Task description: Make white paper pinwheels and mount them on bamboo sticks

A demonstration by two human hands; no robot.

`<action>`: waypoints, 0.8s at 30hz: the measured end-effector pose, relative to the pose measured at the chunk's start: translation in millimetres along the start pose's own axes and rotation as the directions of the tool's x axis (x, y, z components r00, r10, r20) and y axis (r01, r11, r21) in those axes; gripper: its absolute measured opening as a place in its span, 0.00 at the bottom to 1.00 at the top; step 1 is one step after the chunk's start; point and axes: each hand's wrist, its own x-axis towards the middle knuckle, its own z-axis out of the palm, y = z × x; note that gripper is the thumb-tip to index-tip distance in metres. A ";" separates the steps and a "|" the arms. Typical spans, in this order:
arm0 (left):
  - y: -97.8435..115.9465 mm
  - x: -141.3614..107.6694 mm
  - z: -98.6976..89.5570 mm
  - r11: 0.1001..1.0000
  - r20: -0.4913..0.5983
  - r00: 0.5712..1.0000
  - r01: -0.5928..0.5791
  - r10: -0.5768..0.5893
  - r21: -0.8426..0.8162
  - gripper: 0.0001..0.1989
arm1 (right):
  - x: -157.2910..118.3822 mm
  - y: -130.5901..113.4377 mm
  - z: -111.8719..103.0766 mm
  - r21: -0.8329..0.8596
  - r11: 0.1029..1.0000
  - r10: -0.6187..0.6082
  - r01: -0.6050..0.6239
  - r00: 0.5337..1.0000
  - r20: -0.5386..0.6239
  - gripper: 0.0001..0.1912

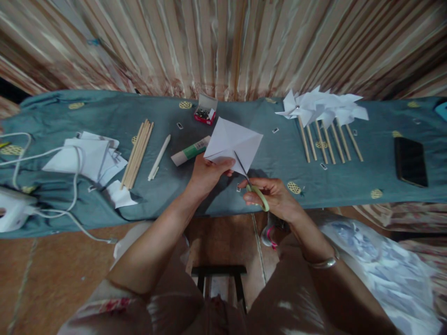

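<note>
A white paper square (233,138) with diagonal crease lines is pinched at its lower left edge by my left hand (208,173), thumb on top. My right hand (274,193) grips scissors (259,195) with pale green handles. The scissor blade lies over the paper's lower corner, pointing toward its middle. Just left of the paper, partly behind it, lies a glue stick (191,151) with a green label. Beyond the paper stands a small open red box (205,113) of small metal pieces, too small to make out.
Several paper pinwheels on sticks (323,111) lie at the right, with a phone (411,161) farther over. Leftward are a white pen (159,157), wooden sticks (137,155), a paper pile (84,158) and a white cable (75,186). A plastic bag (380,265) sits below the table's right.
</note>
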 end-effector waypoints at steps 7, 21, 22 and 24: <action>0.2 -0.8 0.0 1.000 -0.017 1.000 0.022 -0.022 -0.010 0.08 | 0.9 -0.2 0.5 -0.020 1.000 -0.023 0.023 1.000 0.000 0.18; 1.1 -0.4 -0.3 0.999 -0.025 0.999 0.025 -0.026 -0.039 0.05 | 2.2 1.3 4.3 0.041 0.999 0.022 -0.020 0.999 -0.043 0.21; 0.6 -0.3 -0.3 0.999 -0.025 0.999 0.021 -0.022 -0.041 0.05 | 2.0 1.4 4.4 0.045 0.999 0.027 -0.025 0.999 -0.043 0.21; -0.5 0.0 -0.3 0.999 -0.026 1.000 0.015 -0.016 -0.044 0.05 | 1.4 1.5 4.3 0.046 0.998 0.035 -0.034 0.999 -0.030 0.22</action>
